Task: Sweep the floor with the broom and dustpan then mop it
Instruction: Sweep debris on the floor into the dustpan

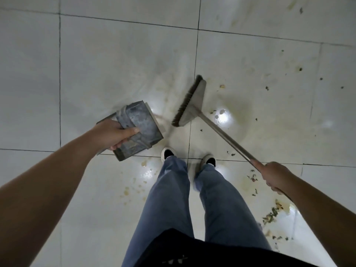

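My left hand (115, 134) grips a grey metal dustpan (141, 128) at its back edge and holds it low over the white tiled floor (115, 60), left of my feet. My right hand (273, 175) grips the long handle of a broom (189, 105). The broom's grey head and brown bristles rest on the floor just right of the dustpan, bristles facing it. A narrow gap separates the two. Small dark and greenish scraps (271, 213) lie scattered on the tiles to the right.
My legs in blue trousers and white shoes (167, 152) stand just below the dustpan and broom. Yellowish stains (134, 187) and wet shiny patches mark the tiles around my feet. More specks dot the floor at the upper right.
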The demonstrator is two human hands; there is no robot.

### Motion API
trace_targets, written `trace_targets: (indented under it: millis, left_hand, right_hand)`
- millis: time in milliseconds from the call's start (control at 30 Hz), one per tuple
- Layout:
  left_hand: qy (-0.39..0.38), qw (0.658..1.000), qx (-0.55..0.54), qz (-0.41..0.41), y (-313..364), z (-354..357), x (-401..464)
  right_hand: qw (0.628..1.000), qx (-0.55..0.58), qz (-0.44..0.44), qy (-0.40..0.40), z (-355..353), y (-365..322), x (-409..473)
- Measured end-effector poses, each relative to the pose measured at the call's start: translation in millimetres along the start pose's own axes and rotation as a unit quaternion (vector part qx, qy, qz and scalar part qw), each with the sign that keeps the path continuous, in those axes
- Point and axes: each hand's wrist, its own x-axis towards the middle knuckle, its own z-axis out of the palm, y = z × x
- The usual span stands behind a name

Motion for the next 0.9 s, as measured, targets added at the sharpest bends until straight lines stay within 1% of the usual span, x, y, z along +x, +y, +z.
trace_targets:
  millis: [100, 200, 233, 300, 400, 533, 633, 667, 767, 833, 900]
  left_hand:
    - [0.001, 0.997, 0.07, 0.007, 11.9, 10.5, -1.8]
    - [0.001, 0.99, 0.139, 0.016, 24.8, 23.2, -3.3]
    - [0.007, 0.987, 0.16, 0.018, 29.1, 28.4, -4.0]
    - [0.021, 0.979, 0.2, 0.024, 38.4, 40.7, -4.7]
    - [0.028, 0.974, 0.223, 0.019, 57.9, 59.2, -6.1]
    - [0.022, 0.961, 0.274, 0.019, 89.5, 79.7, -11.6]
    - [0.018, 0.948, 0.316, 0.031, 117.6, 95.7, -17.3]
    - [0.015, 0.945, 0.326, 0.036, 126.7, 100.6, -19.8]
    - [0.005, 0.942, 0.332, 0.052, 150.1, 116.7, -26.1]
    - [0.005, 0.945, 0.321, 0.06, 159.2, 125.7, -25.5]
    - [-0.003, 0.946, 0.317, 0.071, 171.9, 142.1, -23.0]
  right_hand:
    - [0.997, 0.007, -0.066, -0.032, 7.6, -43.8, 3.0]
    - [0.991, 0.002, -0.128, -0.046, 14.2, -87.1, 10.5]
    - [0.989, -0.005, -0.139, -0.049, 15.2, -95.0, 15.2]
    - [0.99, -0.012, -0.127, -0.063, 11.0, -92.7, 28.0]
    - [0.993, -0.002, -0.061, -0.101, 0.1, -41.3, 49.6]
    - [0.992, 0.006, 0.03, -0.118, -5.8, 72.7, 78.2]
    - [0.989, -0.01, 0.079, -0.122, -12.5, 152.6, 88.2]
    - [0.991, -0.011, 0.078, -0.109, -15.8, 176.7, 89.1]
    - [0.999, 0.013, 0.017, -0.042, -23.0, 230.2, 92.0]
    - [0.998, 0.047, -0.005, -0.027, -22.9, 238.4, 91.8]
    - [0.996, 0.073, -0.018, -0.037, -23.4, 235.6, 89.6]
